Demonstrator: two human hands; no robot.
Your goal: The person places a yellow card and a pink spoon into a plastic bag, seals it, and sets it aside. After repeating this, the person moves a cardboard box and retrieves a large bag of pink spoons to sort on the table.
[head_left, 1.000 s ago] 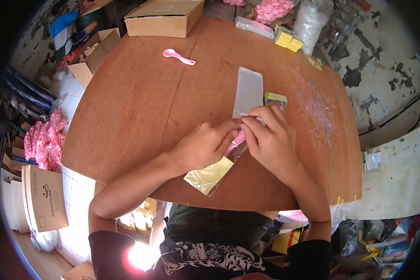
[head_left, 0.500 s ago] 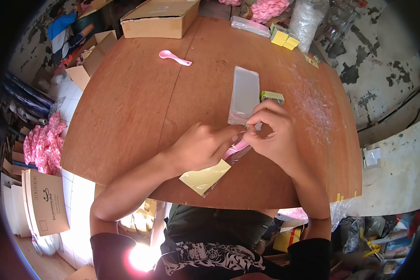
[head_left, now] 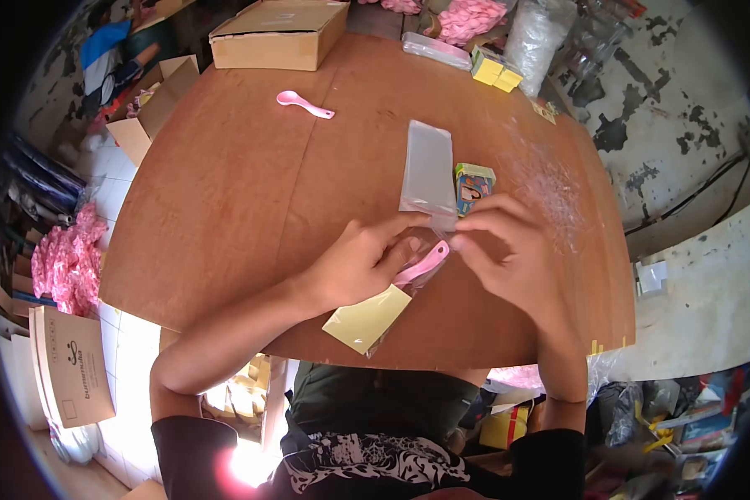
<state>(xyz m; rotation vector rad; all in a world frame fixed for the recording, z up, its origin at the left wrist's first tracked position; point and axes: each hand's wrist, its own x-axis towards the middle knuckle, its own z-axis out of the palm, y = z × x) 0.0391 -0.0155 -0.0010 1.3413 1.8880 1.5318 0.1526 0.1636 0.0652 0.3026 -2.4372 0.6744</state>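
My left hand [head_left: 354, 258] grips a clear plastic bag [head_left: 418, 287], its thumb bent over the bag and its index finger stretched along the upper end. Inside lie a pink plastic spoon [head_left: 432, 261], whose holed handle end points up and right, and a pale yellow card [head_left: 365, 318] at the lower end. The rest of the spoon is hidden by my left hand and the card. Close to the bag's upper end is my right hand [head_left: 508, 250], thumb and index finger slightly apart. Another pink spoon [head_left: 304, 104] lies farther off on the table.
A stack of clear bags [head_left: 427, 162] and a small printed box [head_left: 473, 185] lie just beyond my hands. Thin clear strips [head_left: 550, 196] are heaped at right. A cardboard box [head_left: 279, 37] and yellow boxes [head_left: 496, 71] stand at the table's far edge. Another person [head_left: 104, 58] is at far left.
My right thumb and index finger have parted from a pinch at the bag's upper end and moved slightly right. The spoon's handle end and the small printed box show more fully now.
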